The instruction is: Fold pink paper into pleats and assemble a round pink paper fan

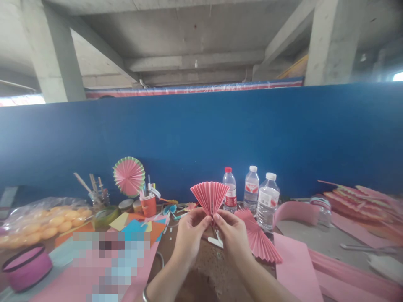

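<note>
A pleated pink paper fan stands spread above the table, its narrow end pinched between both hands. My left hand grips it from the left with thumb and fingers pressed together. From the right, my right hand holds the same narrow end, the two thumbs nearly touching. Beside the right hand, a second folded pink fan lies on the table. A small white strip lies just below the hands, partly behind the right one.
Three plastic bottles stand behind the right hand. Farther right are pink sheets and a lying bottle. At left are an orange cup of pens, a round pink fan, coloured papers, a bag of yellow balls and a blue partition behind.
</note>
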### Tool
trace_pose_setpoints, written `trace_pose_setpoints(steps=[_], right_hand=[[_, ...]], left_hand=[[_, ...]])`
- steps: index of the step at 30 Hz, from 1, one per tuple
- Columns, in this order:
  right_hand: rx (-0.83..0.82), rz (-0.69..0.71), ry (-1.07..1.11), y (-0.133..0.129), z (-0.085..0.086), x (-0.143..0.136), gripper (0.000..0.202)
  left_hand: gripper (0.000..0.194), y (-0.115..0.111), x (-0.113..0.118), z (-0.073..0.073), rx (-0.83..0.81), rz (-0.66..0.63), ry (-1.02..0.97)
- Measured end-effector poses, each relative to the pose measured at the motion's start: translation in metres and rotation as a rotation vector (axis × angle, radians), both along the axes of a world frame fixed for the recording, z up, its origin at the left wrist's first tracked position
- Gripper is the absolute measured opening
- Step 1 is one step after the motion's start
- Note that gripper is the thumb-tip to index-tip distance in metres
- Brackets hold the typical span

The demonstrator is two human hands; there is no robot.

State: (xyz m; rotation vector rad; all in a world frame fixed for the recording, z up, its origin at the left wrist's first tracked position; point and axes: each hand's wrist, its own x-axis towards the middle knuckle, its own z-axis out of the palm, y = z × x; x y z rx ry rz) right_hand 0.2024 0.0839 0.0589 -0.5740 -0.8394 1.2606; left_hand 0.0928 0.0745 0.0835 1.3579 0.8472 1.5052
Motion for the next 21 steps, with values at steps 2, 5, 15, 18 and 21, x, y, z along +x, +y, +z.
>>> trace_pose_setpoints(steps=[2, 5, 15, 18, 21], right_hand=[[-0.006, -0.007, -0.003, -0.0001, 0.0008, -0.0001, 0.018], [-0.025, -0.005, -0.008, -0.0005, 0.0021, -0.0006, 0.018], [-0.005, -0.016, -0.04, -0.0018, 0.0045, -0.0004, 0.018], [-0.016, -0.019, -0.041, -0.0014, 0.0039, -0.0003, 0.018], [-0.025, -0.022, -0.032, -0.001, 0.0027, -0.0004, 0.018]], left_hand=[[0.019, -0.0004, 0.0002, -0.0001, 0.002, 0.002, 0.003], [0.02, -0.0008, 0.0007, 0.0003, -0.004, 0.006, 0.004], [0.02, -0.0006, 0.0009, 0.0004, -0.016, -0.016, 0.001], [0.022, -0.0006, 0.0008, 0.0008, -0.018, -0.015, 0.013], [0.023, -0.0011, 0.0006, 0.0011, -0.014, -0.015, 0.017]])
